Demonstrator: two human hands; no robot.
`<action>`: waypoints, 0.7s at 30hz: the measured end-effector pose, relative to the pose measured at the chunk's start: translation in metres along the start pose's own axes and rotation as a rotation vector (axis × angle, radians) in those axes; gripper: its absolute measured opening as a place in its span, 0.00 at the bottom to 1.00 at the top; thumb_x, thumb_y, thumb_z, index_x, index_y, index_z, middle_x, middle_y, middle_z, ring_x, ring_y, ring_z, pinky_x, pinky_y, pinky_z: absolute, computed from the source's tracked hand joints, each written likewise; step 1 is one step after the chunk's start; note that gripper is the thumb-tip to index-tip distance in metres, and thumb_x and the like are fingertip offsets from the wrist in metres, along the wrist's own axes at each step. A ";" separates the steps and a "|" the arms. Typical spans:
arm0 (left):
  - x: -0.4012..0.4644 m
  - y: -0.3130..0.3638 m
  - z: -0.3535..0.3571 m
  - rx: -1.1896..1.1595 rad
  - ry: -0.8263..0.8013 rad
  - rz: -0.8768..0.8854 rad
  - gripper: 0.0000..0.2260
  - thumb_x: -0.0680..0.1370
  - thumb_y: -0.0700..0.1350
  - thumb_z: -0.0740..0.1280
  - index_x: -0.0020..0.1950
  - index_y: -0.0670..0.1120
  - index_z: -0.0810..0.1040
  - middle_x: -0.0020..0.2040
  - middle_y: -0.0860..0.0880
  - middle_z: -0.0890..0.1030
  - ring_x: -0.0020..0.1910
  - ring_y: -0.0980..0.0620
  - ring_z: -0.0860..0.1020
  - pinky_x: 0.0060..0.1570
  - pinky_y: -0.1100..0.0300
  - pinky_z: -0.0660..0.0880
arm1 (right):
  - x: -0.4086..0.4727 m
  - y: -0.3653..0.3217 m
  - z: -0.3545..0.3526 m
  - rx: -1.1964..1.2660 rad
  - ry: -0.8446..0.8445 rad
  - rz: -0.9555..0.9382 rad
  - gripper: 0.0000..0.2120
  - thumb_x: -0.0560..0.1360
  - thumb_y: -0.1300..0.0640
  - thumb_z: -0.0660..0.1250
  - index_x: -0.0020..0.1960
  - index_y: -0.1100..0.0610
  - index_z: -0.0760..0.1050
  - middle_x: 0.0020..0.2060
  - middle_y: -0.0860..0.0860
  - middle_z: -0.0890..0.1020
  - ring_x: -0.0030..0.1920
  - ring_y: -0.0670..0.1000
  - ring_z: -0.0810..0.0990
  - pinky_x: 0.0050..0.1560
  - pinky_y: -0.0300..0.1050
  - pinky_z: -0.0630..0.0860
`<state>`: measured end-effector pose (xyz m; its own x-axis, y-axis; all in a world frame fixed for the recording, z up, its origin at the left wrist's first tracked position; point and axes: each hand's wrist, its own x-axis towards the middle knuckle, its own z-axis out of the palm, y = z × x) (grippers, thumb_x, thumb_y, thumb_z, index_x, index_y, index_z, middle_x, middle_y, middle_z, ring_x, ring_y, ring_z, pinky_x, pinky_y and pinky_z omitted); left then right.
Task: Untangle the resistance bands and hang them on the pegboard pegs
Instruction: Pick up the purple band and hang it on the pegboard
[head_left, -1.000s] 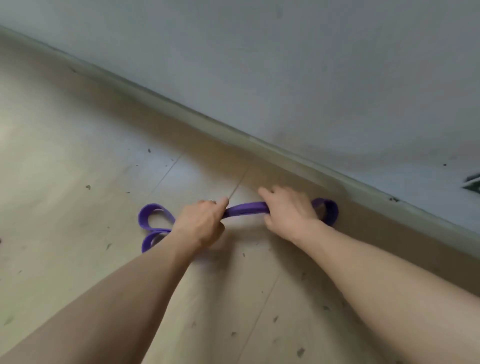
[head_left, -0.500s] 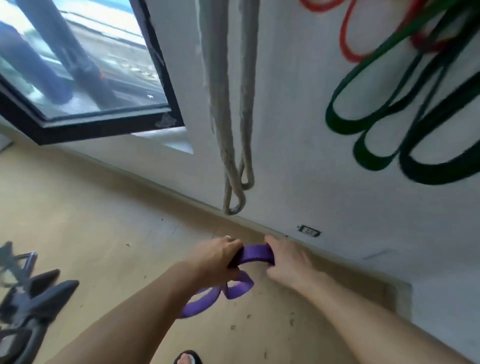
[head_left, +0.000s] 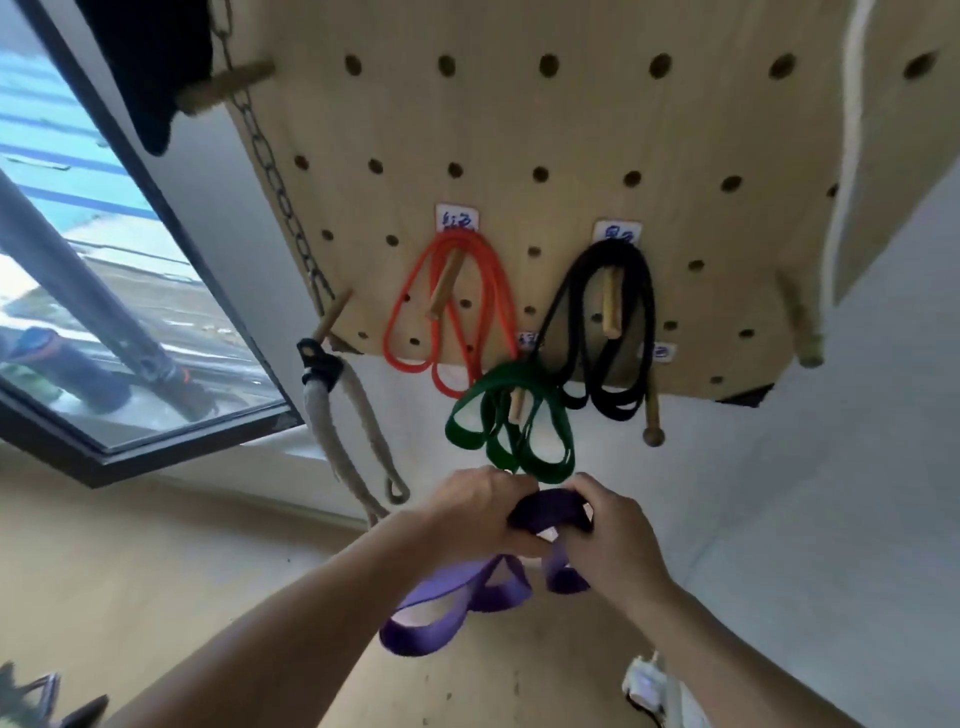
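A purple resistance band (head_left: 452, 603) is held up in front of me, its loops hanging below my hands. My left hand (head_left: 475, 512) grips its top on the left, and my right hand (head_left: 610, 540) grips it on the right, close together. Above them the wooden pegboard (head_left: 571, 130) carries a red band (head_left: 491, 291) on one peg, a black band (head_left: 631, 291) on another, and a green band (head_left: 470, 415) on a lower peg. A bare peg with a round knob (head_left: 652, 423) sticks out just right of the green band.
A grey rope loop (head_left: 358, 431) and a chain (head_left: 275, 176) hang at the pegboard's left edge. Another bare peg (head_left: 802, 327) juts out at the right. A dark-framed window (head_left: 104, 291) fills the left. Dark gear (head_left: 36, 701) lies on the wooden floor at the lower left.
Both hands lifted the purple band off the floor and raised it toward the pegboard. My view swung up from the floor to the pegs.
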<state>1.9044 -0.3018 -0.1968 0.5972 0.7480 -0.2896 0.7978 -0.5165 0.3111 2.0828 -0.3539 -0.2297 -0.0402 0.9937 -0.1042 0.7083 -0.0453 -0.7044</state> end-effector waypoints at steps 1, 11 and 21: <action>0.005 0.010 -0.008 -0.006 0.019 0.016 0.19 0.77 0.63 0.70 0.53 0.48 0.74 0.44 0.50 0.79 0.41 0.49 0.75 0.43 0.55 0.70 | -0.003 0.000 -0.012 0.034 0.038 0.007 0.11 0.75 0.61 0.69 0.44 0.46 0.74 0.33 0.42 0.80 0.35 0.42 0.78 0.34 0.33 0.68; 0.050 0.060 -0.034 -0.179 0.188 -0.013 0.15 0.76 0.57 0.72 0.56 0.54 0.72 0.48 0.51 0.82 0.45 0.48 0.80 0.47 0.48 0.80 | 0.005 0.010 -0.083 0.246 0.227 0.225 0.08 0.74 0.65 0.69 0.45 0.53 0.74 0.41 0.46 0.80 0.42 0.48 0.78 0.39 0.38 0.69; 0.104 0.067 -0.048 -0.081 0.279 -0.005 0.12 0.82 0.51 0.67 0.65 0.53 0.72 0.47 0.52 0.75 0.46 0.51 0.75 0.47 0.54 0.75 | 0.053 0.030 -0.092 0.406 0.287 0.399 0.10 0.70 0.61 0.70 0.46 0.51 0.73 0.41 0.52 0.84 0.42 0.56 0.85 0.47 0.53 0.81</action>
<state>2.0160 -0.2384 -0.1628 0.5387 0.8418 -0.0342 0.7844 -0.4863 0.3849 2.1666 -0.2931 -0.1922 0.4018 0.8776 -0.2614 0.3035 -0.3970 -0.8662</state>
